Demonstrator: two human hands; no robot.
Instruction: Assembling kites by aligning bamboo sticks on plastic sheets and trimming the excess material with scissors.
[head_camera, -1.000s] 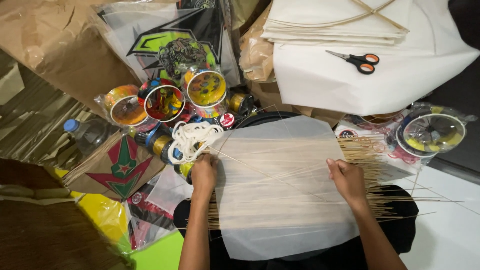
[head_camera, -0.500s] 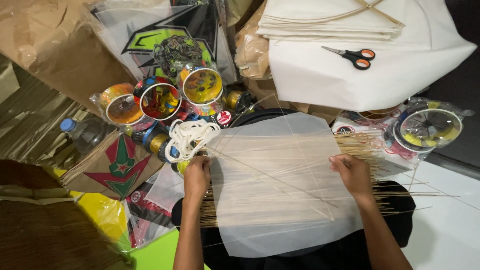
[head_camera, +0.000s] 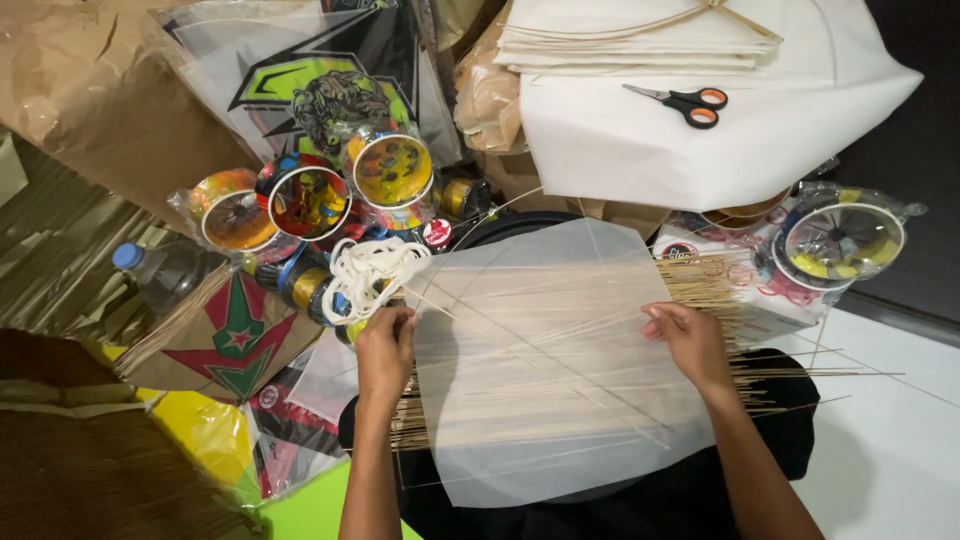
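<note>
Little has shifted since the earlier frames: both hands remain on the sheet, and the left hand (head_camera: 385, 345) sits slightly lower on its left edge than a second ago, while the right hand (head_camera: 688, 340) keeps to the right edge.

Translucent white square paper sheet (head_camera: 560, 380) lies flat across the person's lap, over a bundle of thin pale bamboo sticks (head_camera: 760, 370) whose ends project past both sides. Thin sticks also show through the paper as crossing lines.

Left hand: fingers curled inward at the sheet's upper left edge, pinching the paper or a stick there; which one cannot be told. Right hand: fingers bent and pressed down flat on the right edge, not closed round anything.

Just above the left hand lies a coil of white cord (head_camera: 372, 272). Beyond it stand several round, brightly printed string spools in clear wrapping (head_camera: 305, 200); another wrapped spool (head_camera: 842, 240) sits to the upper right. Further up, orange-handled scissors (head_camera: 685, 102) rest on a stack of folded white paper (head_camera: 700, 150). A clear plastic bottle with a blue cap (head_camera: 150, 270) lies at left.
</note>
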